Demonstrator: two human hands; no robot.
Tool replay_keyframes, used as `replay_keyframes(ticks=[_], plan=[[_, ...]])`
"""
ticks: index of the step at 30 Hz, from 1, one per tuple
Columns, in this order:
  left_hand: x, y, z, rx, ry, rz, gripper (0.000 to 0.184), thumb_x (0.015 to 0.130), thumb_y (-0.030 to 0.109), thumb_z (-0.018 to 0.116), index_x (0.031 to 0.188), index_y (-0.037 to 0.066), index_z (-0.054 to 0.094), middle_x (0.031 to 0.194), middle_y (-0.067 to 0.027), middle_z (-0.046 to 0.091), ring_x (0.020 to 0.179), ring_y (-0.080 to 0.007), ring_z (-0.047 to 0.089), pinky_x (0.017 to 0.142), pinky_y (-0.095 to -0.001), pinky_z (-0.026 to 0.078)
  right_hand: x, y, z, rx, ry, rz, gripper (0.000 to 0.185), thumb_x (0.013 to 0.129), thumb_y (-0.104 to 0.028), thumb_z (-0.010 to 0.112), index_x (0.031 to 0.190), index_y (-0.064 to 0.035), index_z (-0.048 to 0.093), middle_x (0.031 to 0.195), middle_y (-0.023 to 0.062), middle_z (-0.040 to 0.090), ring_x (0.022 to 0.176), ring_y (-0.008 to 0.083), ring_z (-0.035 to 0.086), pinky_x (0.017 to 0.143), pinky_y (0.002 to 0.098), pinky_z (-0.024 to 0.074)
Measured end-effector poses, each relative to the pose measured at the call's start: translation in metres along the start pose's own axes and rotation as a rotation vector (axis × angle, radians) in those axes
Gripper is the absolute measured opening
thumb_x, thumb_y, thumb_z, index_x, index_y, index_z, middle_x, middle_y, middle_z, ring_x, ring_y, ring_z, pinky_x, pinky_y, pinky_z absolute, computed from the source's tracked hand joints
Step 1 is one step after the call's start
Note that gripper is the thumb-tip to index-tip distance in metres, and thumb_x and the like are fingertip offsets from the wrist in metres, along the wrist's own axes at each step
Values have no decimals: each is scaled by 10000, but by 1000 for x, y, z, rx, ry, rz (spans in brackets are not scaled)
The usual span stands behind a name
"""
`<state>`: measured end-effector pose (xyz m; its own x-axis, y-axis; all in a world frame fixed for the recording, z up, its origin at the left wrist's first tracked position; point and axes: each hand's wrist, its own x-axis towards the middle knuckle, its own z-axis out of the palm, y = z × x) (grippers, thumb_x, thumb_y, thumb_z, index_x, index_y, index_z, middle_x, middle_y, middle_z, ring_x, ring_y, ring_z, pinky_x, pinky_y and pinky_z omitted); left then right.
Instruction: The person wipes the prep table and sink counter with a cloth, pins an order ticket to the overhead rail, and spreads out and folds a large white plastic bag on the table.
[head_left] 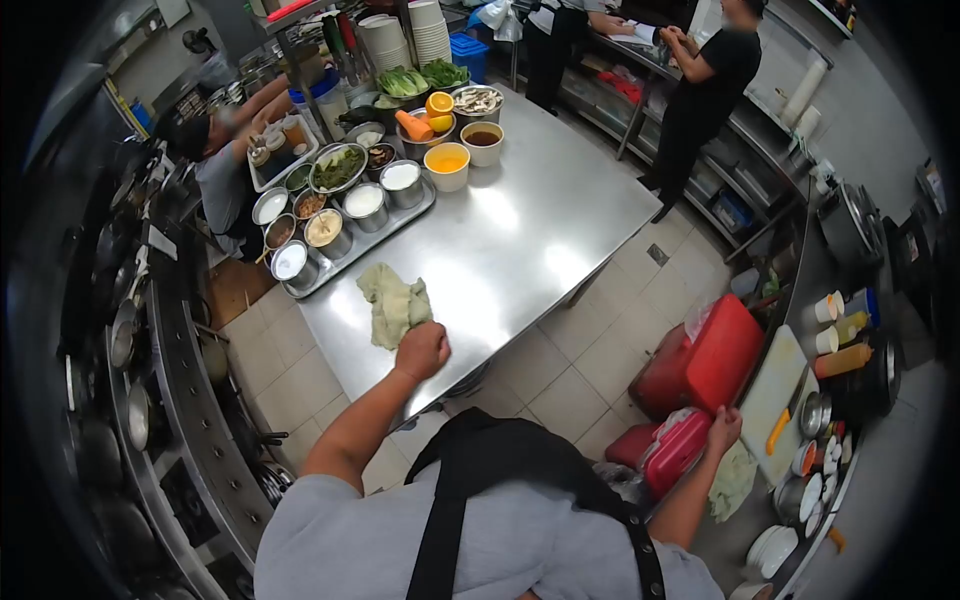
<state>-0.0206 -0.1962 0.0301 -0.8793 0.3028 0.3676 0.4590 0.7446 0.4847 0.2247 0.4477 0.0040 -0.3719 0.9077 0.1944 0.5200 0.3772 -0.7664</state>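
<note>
My left hand (423, 350) is closed at the near end of the steel table (500, 260), right against the lower edge of a crumpled pale green cloth (392, 305); its fingers are curled and I cannot make out what lies inside them. Out to the right, my right hand (725, 430) hangs beside the red containers, with its fingers bent and their grip hidden by blur and small size. Just below it lies a second pale green cloth (735, 482), next to a white cutting board (768, 405) with an orange-handled knife (778, 432).
A tray (408, 222) of steel pots with sauces and toppings stands at the table's back left. Red containers (715, 350) stand on the right. One person (225, 175) works at the left; two others (710, 90) stand at the back counter. Stoves line the left side.
</note>
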Motion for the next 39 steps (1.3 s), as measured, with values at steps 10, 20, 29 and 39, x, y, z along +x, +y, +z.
replay_keyframes(ticks=[10, 20, 29, 39], plan=[[-1, -28, 0, 31, -22, 36, 71, 716, 87, 612, 777, 59, 589, 732, -127, 581, 677, -345, 571, 626, -448, 451, -40, -72, -11, 388, -12, 370, 347, 876, -328, 666, 1127, -88, 644, 995, 54, 691, 808, 149, 643, 639, 281, 496], [2, -25, 6, 10, -122, -100, 112, 801, 112, 537, 809, 1, 521, 706, -133, 536, 629, -267, 533, 610, -362, 453, 138, -5, -128, 416, 574, 533, 277, 834, -286, 689, 859, -12, 656, 695, 43, 622, 546, 113, 536, 487, 259, 404], [16, -50, 14, 426, -399, -125, 266, 862, 288, 506, 953, 44, 454, 906, -218, 521, 802, -365, 526, 714, -439, 455, 269, 130, -140, 587, 533, 976, 290, 865, -294, 640, 838, -14, 571, 631, 92, 593, 438, 162, 515, 382, 298, 378], [12, -5, 24, 380, -174, -374, 177, 837, 141, 482, 945, 1, 470, 867, -223, 496, 814, -428, 493, 745, -474, 423, 342, 196, -124, 1063, 583, 743, 271, 927, -253, 526, 1105, -49, 527, 969, 95, 629, 826, 221, 638, 712, 360, 520]])
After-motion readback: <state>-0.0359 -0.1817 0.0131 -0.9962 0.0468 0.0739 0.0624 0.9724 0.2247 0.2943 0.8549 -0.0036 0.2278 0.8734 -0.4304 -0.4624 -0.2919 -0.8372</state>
